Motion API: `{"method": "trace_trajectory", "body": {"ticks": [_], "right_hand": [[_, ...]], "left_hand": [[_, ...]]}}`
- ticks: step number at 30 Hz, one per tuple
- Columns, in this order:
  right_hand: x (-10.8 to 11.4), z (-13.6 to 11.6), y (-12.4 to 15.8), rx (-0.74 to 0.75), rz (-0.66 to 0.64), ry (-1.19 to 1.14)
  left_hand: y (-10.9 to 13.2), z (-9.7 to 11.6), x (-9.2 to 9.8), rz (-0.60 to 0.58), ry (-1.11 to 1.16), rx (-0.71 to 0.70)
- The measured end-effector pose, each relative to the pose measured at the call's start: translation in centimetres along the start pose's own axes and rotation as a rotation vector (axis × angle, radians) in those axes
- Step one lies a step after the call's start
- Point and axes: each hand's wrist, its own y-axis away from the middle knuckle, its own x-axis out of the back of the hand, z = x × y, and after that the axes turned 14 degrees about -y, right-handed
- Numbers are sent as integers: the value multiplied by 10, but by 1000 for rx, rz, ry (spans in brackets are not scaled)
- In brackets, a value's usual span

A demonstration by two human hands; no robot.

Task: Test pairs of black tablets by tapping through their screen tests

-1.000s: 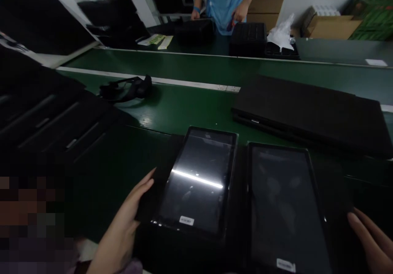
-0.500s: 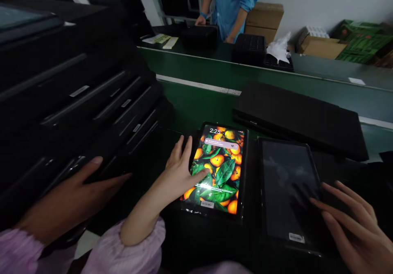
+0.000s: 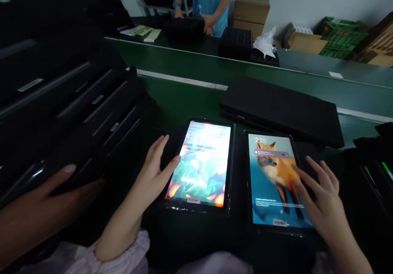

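Observation:
Two tablets lie side by side on the dark green work surface. The left tablet (image 3: pixel 204 165) is lit, with a whitish screen fading over a fruit picture. My left hand (image 3: pixel 150 176) is open at its left edge, the thumb stretched to the rim of the screen. A fox wallpaper and the clock 2:25 show on the right tablet (image 3: pixel 265 184). Fingers spread, my right hand (image 3: pixel 324 198) reaches over that tablet's right side, fingertips on or just above the glass. Both tablets carry a small barcode label near the bottom.
A co-worker's hand (image 3: pixel 58 196) is at the left, beside a tall stack of black trays (image 3: pixel 82 90). Behind the right tablet lies a flat black case (image 3: pixel 282 106). Across the bench stands a person in blue (image 3: pixel 208 4), hands at a black box (image 3: pixel 184 28). Cardboard boxes (image 3: pixel 251 14) stand behind.
The right tablet's dark screen has lit up with the fox picture. The left one has gone from its lock screen to a pale page. My left thumb has drawn back leftward; the view has shifted.

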Motion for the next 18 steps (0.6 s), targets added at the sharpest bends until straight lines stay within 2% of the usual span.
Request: {"method": "trace_trajectory", "body": {"ticks": [3, 6, 8, 11, 15, 18], "right_hand": [[10, -5, 0, -304, 103, -24], [19, -16, 14, -553, 57, 3], [20, -23, 28, -570, 23, 48], [18, -32, 44, -513, 35, 58], [15, -43, 51, -530, 38, -44], [14, -51, 53, -586, 38, -116]], "left_hand": [[20, -3, 6, -55, 53, 61], [32, -5, 8, -73, 35, 53], [35, -7, 6, -84, 19, 54], [31, -7, 1, -107, 52, 38], [23, -5, -1, -128, 83, 1], [23, -7, 6, -191, 62, -32]]}}
